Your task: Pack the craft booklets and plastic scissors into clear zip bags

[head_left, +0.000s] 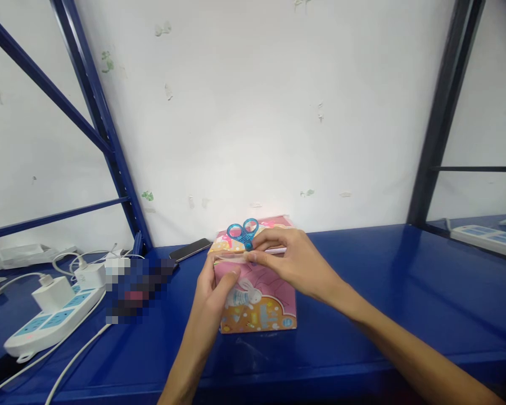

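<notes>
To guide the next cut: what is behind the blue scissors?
Behind the scissors handles, a pink patterned panel shows. Their blades don't show; the right hand and rabbit panel cover whatever is there.

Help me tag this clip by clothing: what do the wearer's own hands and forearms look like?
The left hand and right hand are bare, with no gloves or rings visible. The left forearm and right forearm look slim, with no sleeve, watch or bracelet in view.
</notes>
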The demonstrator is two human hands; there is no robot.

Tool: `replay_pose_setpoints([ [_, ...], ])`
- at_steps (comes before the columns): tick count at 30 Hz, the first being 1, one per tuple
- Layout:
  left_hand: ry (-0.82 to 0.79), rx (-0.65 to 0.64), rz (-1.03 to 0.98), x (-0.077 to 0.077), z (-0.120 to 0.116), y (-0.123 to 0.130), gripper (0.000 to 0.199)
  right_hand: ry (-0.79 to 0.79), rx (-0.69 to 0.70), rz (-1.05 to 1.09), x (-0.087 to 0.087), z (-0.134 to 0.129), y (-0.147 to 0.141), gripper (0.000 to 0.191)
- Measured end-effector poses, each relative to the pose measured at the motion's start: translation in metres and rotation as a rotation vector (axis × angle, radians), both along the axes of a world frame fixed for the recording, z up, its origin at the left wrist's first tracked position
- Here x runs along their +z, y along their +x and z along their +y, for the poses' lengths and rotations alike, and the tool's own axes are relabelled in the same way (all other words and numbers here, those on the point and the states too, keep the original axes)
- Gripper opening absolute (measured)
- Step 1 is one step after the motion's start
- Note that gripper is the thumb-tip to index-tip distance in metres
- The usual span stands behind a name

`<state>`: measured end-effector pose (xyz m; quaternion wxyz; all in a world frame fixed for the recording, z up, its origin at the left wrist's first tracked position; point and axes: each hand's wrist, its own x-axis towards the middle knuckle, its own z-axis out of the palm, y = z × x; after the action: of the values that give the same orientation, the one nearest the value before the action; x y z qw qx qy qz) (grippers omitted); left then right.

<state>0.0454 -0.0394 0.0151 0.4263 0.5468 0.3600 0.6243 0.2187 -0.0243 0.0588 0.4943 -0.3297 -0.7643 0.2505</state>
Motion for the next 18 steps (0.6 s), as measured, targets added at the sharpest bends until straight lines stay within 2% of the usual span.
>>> replay_pose_setpoints([
  [8, 0.017, -0.008, 0.016, -0.002, 0.002, -0.003, 0.031, 0.023, -0.041, -0.021, -0.003, 0.003, 0.001, 0.008],
  [18, -0.015, -0.044, 0.007, 0.0, -0.002, -0.002, 0.038, -0.036, 0.033, 0.039, 0.006, -0.003, 0.007, 0.014],
])
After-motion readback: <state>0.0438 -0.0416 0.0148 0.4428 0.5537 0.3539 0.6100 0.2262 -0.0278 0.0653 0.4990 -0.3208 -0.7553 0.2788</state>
